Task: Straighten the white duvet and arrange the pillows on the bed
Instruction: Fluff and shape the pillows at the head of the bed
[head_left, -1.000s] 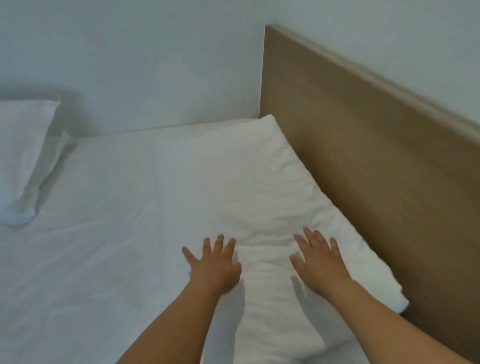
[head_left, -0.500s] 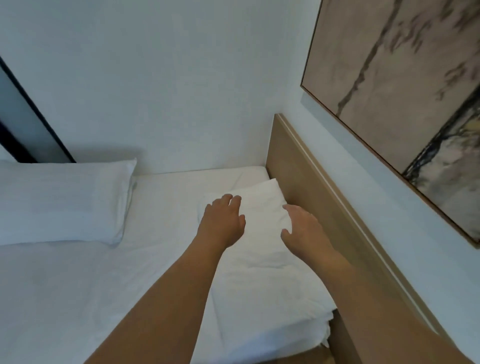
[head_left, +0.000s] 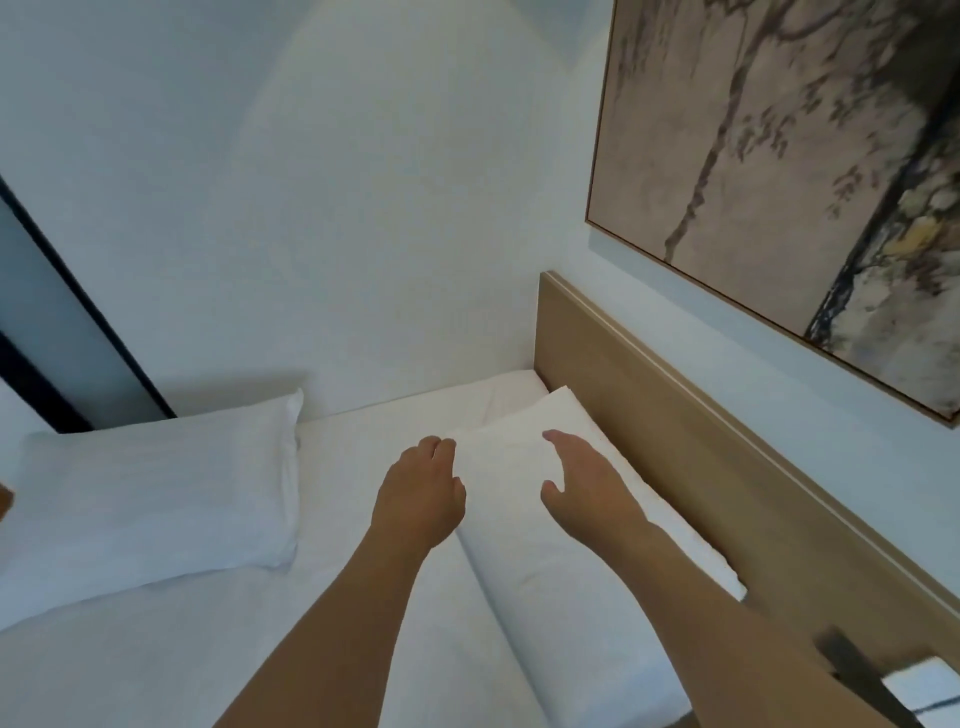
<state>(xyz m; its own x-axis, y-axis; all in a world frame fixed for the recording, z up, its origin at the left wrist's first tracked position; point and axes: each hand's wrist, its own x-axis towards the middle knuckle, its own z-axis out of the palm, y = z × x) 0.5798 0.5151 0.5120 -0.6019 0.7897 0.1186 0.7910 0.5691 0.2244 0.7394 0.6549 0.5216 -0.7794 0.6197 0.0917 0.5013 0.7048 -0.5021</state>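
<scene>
We are making the bed, and we think we are partway through the pillows. Our right hand (head_left: 582, 488) lies flat on top of the near pillow (head_left: 524, 525), with fingers straight and thumb spread out, so it holds nothing. Our left hand (head_left: 421, 493) is on the left edge of that same pillow, near its far corner. Its fingers bend down a little at the tips, but we cannot tell if they pinch the cloth or just press on it. This pillow runs along the wooden headboard (head_left: 701, 467), which is just to the right of our right hand. It looks nearly in place and may only need a pat. The second pillow (head_left: 156, 504) is well off to the left of our left hand, by the wall, so it likely still has to be set by the headboard. The white duvet (head_left: 171, 660) under our arms looks mostly smooth.
</scene>
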